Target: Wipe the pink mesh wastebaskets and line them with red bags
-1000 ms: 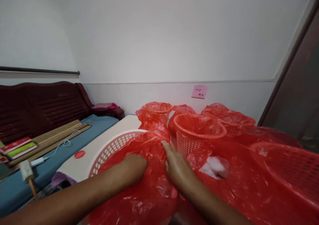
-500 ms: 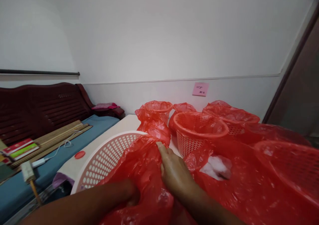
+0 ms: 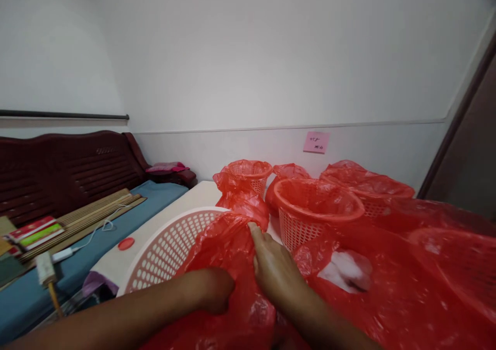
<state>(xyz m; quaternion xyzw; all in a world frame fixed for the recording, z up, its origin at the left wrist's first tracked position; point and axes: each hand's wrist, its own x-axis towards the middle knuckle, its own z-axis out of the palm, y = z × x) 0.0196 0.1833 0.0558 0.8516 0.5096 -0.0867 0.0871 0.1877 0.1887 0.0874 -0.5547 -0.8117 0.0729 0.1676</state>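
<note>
A red plastic bag point(image 3: 228, 247) lies bunched in front of me, partly inside a white perforated basket point(image 3: 166, 252). My right hand point(image 3: 277, 265) grips the bag's upper edge at its right side, the index finger and thumb on the film. My left hand point(image 3: 215, 288) reaches into the bag's folds from the left; its fingers are hidden, so I cannot see whether it holds anything. Right of my right hand, white material point(image 3: 344, 272) shows in the opening of another red plastic bag point(image 3: 411, 272).
Several red baskets with red bags stand behind, the nearest being a round red basket point(image 3: 298, 226). A red lid point(image 3: 126, 243) lies on the white table point(image 3: 155, 221). Left is a wooden sofa point(image 3: 58, 169) with a blue cushion point(image 3: 163, 192). A pink note point(image 3: 316, 142) hangs on the wall.
My left hand has shifted right and slightly up, and more of it shows above the bag. My right hand keeps its grip. The whole view has shifted a little.
</note>
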